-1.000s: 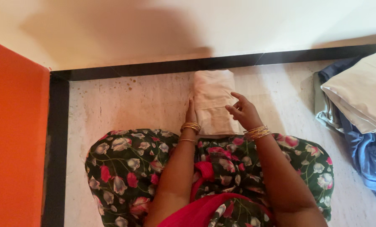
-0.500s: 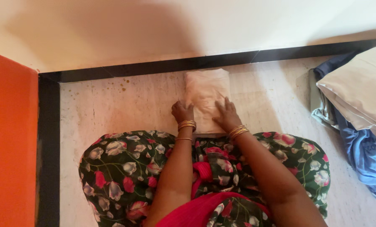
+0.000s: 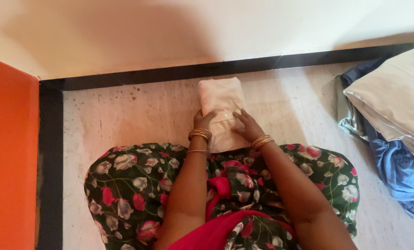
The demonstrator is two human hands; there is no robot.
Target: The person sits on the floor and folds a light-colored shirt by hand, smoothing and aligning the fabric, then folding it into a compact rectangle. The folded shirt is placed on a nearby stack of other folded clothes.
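A folded cream garment [image 3: 218, 95] with a small button lies on the pale floor in front of my knees. My left hand [image 3: 202, 121] grips its left edge, fingers curled around the cloth. My right hand [image 3: 246, 126] rests on the garment's right side, fingers spread flat and pressing on it. Both wrists wear gold bangles. My lap is covered by a dark floral fabric [image 3: 137, 185] with a red cloth over it.
A pile of folded clothes [image 3: 392, 106], beige on top and blue beneath, lies at the right. A black floor border [image 3: 170, 73] runs along the cream wall ahead. An orange panel [image 3: 8, 153] stands at the left.
My right hand came down from above the garment onto its right side. My left hand took hold of the left edge. The garment now looks narrower and more tightly folded.
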